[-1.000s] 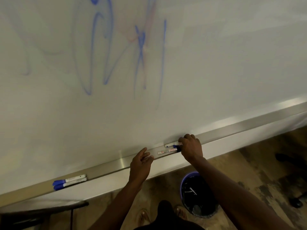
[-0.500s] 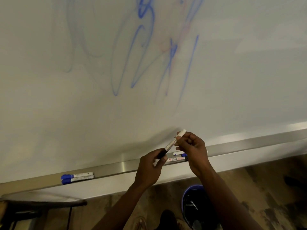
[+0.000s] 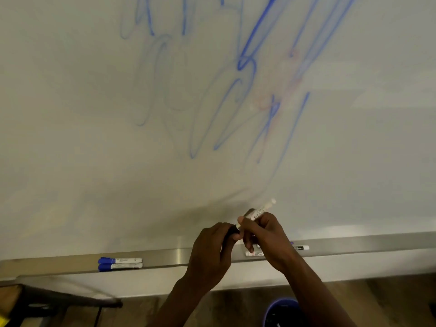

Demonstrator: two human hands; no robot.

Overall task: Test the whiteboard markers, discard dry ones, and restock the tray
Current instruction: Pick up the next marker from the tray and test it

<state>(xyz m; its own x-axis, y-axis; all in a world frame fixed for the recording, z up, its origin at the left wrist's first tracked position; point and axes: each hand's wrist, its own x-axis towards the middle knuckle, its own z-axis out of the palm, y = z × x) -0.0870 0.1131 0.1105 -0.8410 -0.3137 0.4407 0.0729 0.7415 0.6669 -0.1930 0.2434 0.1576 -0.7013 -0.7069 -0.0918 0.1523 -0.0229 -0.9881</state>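
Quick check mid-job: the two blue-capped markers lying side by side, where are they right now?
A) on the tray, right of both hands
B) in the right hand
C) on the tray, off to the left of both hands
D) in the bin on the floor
C: the two blue-capped markers lie together on the metal tray, well left of the left hand and the right hand, which grip a black-capped marker between them.

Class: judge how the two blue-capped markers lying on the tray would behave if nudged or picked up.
The blue-capped markers look round, so they would probably roll along the tray. They seem stiff plastic, likely light and easy to pinch.
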